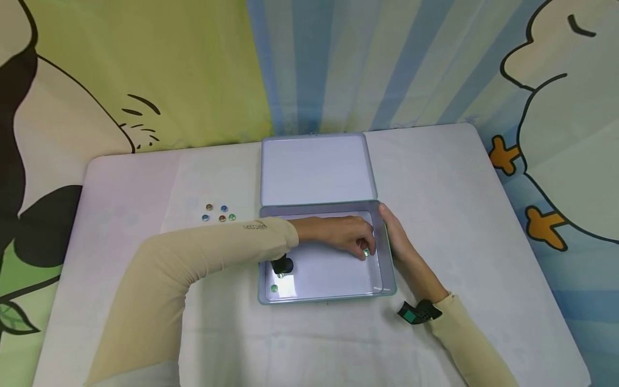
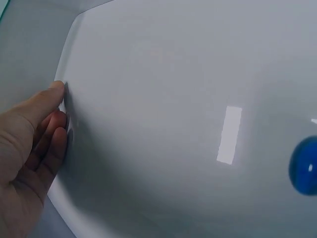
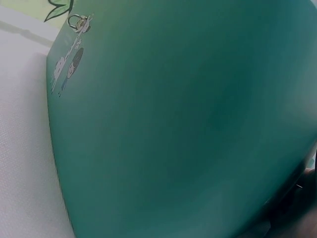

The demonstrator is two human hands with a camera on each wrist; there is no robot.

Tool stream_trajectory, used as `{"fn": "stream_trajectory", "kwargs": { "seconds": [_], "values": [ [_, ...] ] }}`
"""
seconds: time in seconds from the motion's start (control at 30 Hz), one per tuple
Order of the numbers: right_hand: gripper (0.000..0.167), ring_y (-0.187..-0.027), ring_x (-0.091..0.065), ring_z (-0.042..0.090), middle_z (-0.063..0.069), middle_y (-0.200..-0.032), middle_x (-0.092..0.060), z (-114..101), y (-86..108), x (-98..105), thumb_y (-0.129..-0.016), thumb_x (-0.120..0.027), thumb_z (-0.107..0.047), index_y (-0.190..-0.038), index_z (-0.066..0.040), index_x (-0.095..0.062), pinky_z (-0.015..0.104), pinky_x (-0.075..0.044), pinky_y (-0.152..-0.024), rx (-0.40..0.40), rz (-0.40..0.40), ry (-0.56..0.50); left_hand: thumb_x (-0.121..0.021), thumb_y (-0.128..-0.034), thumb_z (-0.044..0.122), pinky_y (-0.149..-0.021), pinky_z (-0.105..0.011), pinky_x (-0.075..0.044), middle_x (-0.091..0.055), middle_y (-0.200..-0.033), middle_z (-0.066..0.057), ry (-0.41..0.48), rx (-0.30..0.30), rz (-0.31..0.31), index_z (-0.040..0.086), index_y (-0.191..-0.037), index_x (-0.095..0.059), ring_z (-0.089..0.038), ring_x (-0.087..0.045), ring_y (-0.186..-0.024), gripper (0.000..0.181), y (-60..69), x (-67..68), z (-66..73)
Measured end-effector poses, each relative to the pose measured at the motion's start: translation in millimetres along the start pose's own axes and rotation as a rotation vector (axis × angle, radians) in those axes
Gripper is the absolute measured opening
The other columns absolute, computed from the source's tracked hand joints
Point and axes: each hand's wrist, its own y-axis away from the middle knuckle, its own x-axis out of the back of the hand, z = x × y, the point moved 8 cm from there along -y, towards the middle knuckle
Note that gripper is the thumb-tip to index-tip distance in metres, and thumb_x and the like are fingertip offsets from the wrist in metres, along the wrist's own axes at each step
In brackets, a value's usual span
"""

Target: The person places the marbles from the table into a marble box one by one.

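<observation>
An open shallow tin box [image 1: 329,298] with a pale inside stands on the table. My left hand [image 1: 345,234] reaches across into it and pinches a green glass marble [image 1: 366,252] near the right inner wall. In the left wrist view, the fingers of my left hand [image 2: 37,136] hide that marble. A blue marble [image 2: 304,166] shows at that view's right edge. At the box's lower left corner lies a green marble [image 1: 274,288], with another marble [image 1: 280,276] partly under the wrist camera. My right hand [image 1: 397,236] rests along the outside of the right wall.
Several coloured marbles [image 1: 222,218] lie on the white tablecloth [image 1: 232,333] left of the box. The hinged lid [image 1: 316,169] lies back toward the printed curtain [image 1: 319,64]. In the right wrist view, the green outer wall [image 3: 173,119] fills most of the frame.
</observation>
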Motion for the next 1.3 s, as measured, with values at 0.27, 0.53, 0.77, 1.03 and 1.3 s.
{"fn": "stream_trajectory", "kwargs": {
  "seconds": [0.27,0.53,0.77,1.03,1.3],
  "values": [
    [0.074,-0.101,-0.047,0.023,0.016,-0.122,-0.041,-3.3,-5.0,-6.5,-0.099,-0.015,-0.060,-0.150,-0.008,-0.026,0.034,-0.046,-0.082,0.025,-0.006,0.012,-0.074,-0.0859,0.016,-0.074,-0.014,-0.044,-0.066,-0.100,-0.007,0.003,0.054,0.073,0.007,-0.115,-0.068,-0.010,-0.057,-0.083,0.031,40.2,36.8,14.8],
    [0.072,-0.136,-0.023,0.038,0.025,-0.150,-0.024,-3.1,-5.1,-12.1,-0.100,-0.017,-0.056,-0.156,-0.011,-0.012,0.060,-0.012,-0.114,0.055,-0.005,-0.013,-0.072,-0.0877,0.019,-0.077,-0.021,-0.053,-0.066,-0.099,0.006,-0.024,0.171,0.460,0.017,-0.120,-0.066,-0.004,-0.061,-0.088,0.033,172.0,90.1,41.9],
    [0.072,-0.135,-0.022,0.035,0.022,-0.151,-0.023,0.9,0.4,-10.7,-0.099,-0.018,-0.057,-0.156,-0.013,-0.012,0.060,-0.011,-0.113,0.030,0.012,-0.018,-0.080,-0.0754,0.001,-0.069,-0.010,-0.049,-0.068,-0.099,0.006,-0.124,0.414,0.918,0.014,-0.118,-0.068,0.000,-0.059,-0.085,0.046,307.3,60.4,20.7],
    [0.073,-0.131,-0.026,0.032,0.022,-0.148,-0.026,-0.6,2.6,-3.0,-0.099,-0.018,-0.058,-0.156,-0.013,-0.015,0.054,-0.016,-0.111,0.036,0.021,-0.020,-0.080,-0.0728,-0.004,-0.073,0.002,-0.040,-0.069,-0.100,-0.006,-0.178,0.708,1.079,0.007,-0.118,-0.068,0.017,-0.050,-0.085,0.049,388.3,21.7,-14.1],
    [0.073,-0.115,-0.036,0.021,0.020,-0.134,-0.035,-0.2,2.9,-2.5,-0.099,-0.017,-0.059,-0.154,-0.010,-0.019,0.038,-0.027,-0.100,0.030,0.019,-0.012,-0.077,-0.0766,-0.005,-0.074,0.004,-0.038,-0.070,-0.100,-0.011,-0.155,0.743,1.091,0.004,-0.116,-0.068,0.021,-0.047,-0.084,0.041,398.4,22.6,-39.0]
  ]
}}
